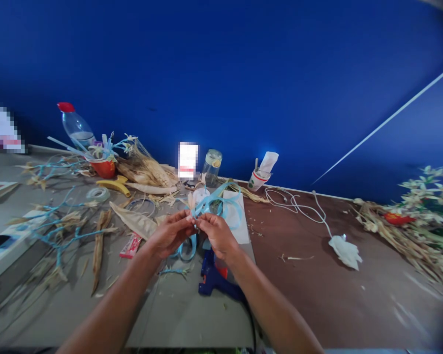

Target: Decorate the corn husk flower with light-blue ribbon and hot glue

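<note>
My left hand [172,230] pinches the base of a small pale flower that looks made of dried husk [191,200]. Right beside it, fingertips almost touching, my right hand [217,231] is closed on a light blue ribbon [210,199]. The ribbon loops above and behind both hands, and another curl hangs below them. Where flower and ribbon meet, my fingers hide the detail. Under my right wrist lies a dark blue glue gun [216,282], with its cord running to the front edge. A short blue-wrapped stem [173,270] rests on the table below my left hand.
Blue-wrapped branches [59,236] and a husk strip [100,246] lie left. Behind stand a red cup [104,168], bottle [76,125], glass jar [211,164] and white cup [259,179]. A white cable [317,209] and dried stalks [387,236] lie right.
</note>
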A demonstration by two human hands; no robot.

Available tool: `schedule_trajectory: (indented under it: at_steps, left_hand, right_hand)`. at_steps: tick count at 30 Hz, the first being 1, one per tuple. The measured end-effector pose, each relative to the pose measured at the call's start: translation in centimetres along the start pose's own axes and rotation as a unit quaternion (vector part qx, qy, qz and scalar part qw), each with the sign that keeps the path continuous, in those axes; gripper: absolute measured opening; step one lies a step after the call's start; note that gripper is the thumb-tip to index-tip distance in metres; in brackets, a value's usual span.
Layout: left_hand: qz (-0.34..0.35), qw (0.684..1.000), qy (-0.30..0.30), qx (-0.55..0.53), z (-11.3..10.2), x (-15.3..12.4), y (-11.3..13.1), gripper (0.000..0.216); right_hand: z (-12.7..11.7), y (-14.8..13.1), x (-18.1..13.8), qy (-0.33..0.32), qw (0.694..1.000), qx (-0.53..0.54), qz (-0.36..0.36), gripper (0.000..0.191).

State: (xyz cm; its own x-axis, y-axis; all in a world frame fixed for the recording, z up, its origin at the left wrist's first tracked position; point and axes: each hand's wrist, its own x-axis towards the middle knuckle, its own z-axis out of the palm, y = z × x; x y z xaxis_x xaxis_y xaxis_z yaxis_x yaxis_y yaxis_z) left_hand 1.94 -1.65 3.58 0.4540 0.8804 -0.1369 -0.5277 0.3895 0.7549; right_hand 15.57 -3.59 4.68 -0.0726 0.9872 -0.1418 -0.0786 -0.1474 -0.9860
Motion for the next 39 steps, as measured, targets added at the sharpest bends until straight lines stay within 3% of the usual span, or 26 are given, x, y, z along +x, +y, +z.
schedule_trajectory:
  at_steps: [5,10,21,30,35,39]
  left_hand:
    - [-0.028,0.999,0.007,-0.042,-0.2,-0.1,0.1,0.012]
    - [-0.011,0.998,0.026,-0.058,-0.4,0.1,0.3,0.015]
    - [0.007,0.995,0.094,-0.045,0.1,0.3,0.0,0.023]
    - [0.015,0.996,0.084,-0.009,0.1,0.6,-0.5,0.022]
    - [-0.023,0.997,0.062,-0.042,0.3,0.2,0.1,0.021]
    - [-0.021,0.996,0.030,-0.079,0.1,-0.1,0.6,0.004]
  right_hand:
    - [-0.2,-0.2,0.0,-0.057,0.994,0.078,0.057,0.014]
    - [0.0,-0.6,0.0,-0.054,0.990,0.099,0.078,0.014]
    - [0.4,0.2,-0.1,-0.044,0.999,0.005,0.027,0.016]
    - [0.6,0.2,-0.3,-0.040,0.988,-0.148,-0.038,0.015]
    - [0.2,0.3,-0.1,-0.040,0.989,-0.138,-0.038,0.013]
    - [-0.3,0.4,0.2,-0.039,0.995,-0.094,-0.021,0.012]
